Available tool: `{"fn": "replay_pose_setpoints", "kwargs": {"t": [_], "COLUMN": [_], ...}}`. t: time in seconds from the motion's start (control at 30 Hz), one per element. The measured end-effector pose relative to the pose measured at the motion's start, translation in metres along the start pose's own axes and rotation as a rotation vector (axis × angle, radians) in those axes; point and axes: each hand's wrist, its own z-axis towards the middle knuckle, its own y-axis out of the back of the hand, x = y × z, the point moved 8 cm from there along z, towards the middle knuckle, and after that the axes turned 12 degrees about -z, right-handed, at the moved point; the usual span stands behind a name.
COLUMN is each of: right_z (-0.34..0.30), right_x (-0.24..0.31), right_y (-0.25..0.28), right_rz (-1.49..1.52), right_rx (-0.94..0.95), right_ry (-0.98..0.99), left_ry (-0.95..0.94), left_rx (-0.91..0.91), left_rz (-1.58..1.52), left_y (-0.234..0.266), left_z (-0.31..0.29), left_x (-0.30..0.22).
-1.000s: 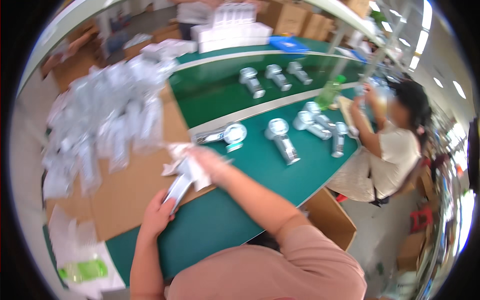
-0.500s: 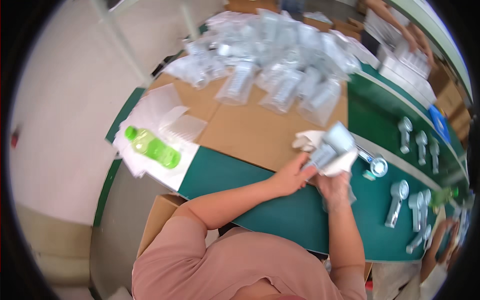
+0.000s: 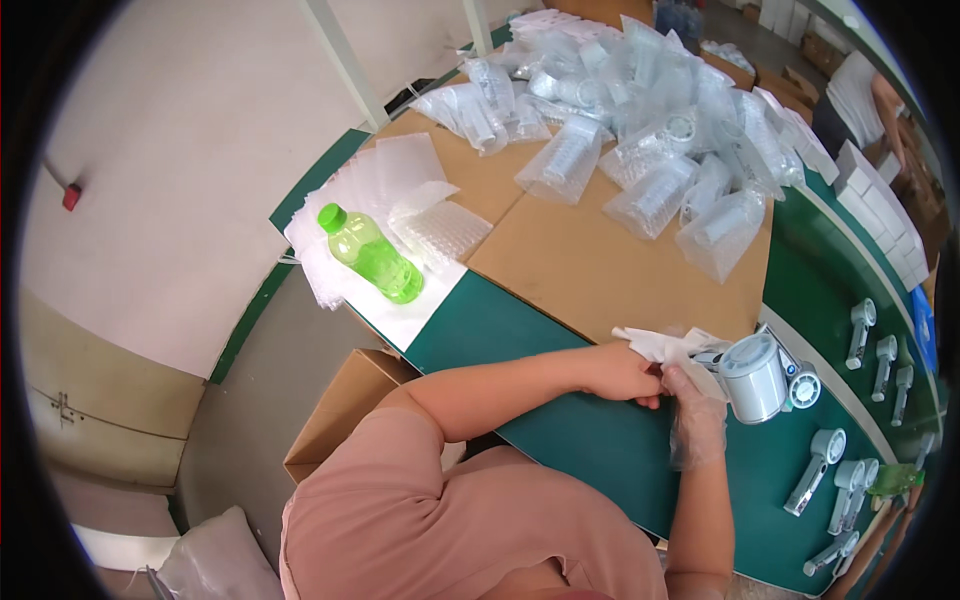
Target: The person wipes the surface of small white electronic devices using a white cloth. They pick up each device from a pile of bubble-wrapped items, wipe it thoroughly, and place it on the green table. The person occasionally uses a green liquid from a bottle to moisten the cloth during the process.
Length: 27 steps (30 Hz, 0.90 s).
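Note:
In front of me, my right hand [image 3: 697, 405], in a thin clear plastic glove, is closed around a white cloth [image 3: 665, 345] and the handle of a shower head. The shower head [image 3: 755, 380] has a large pale grey round head, which points to the right, past my fingers. Most of its handle is hidden by cloth and hand. My left hand [image 3: 625, 372] is bare, its fingers curled against the cloth beside my right fingers. Just behind the held piece, another shower head [image 3: 802, 388] lies on the green table.
Several silver shower heads [image 3: 815, 470] lie to the right. Bubble-wrapped pieces [image 3: 650, 195] pile up on cardboard [image 3: 560, 262] at the back. A green bottle [image 3: 375, 255] lies by bubble-wrap sheets [image 3: 440, 225] on the left. White boxes [image 3: 880, 215] and another person [image 3: 862, 105] are far right.
My left fingers have left the shower head's grey part and curled in beside my right hand. The shower head has turned to point right. The whole view has swung left.

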Motion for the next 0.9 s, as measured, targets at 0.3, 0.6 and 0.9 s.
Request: {"fn": "replay_pose_setpoints", "kwargs": {"t": [0.3,0.6,0.9], "right_z": [0.023,0.029,0.024], "right_x": [0.001,-0.008,0.0], "right_y": [0.028,0.032,0.03], "right_rz": [0.051,0.117,0.09], "right_rx": [-0.092,-0.03,-0.069], "right_ry": [0.05,0.137,0.155], "left_ry": [-0.784,-0.229,-0.235], "left_rx": [-1.315,-2.315,-1.731], "left_rz": [0.749,0.488,0.27], "left_y": [0.197,0.288,0.319], "left_z": [-0.152,-0.458,-0.391], "left_x": [-0.168,-0.046,-0.027]}}
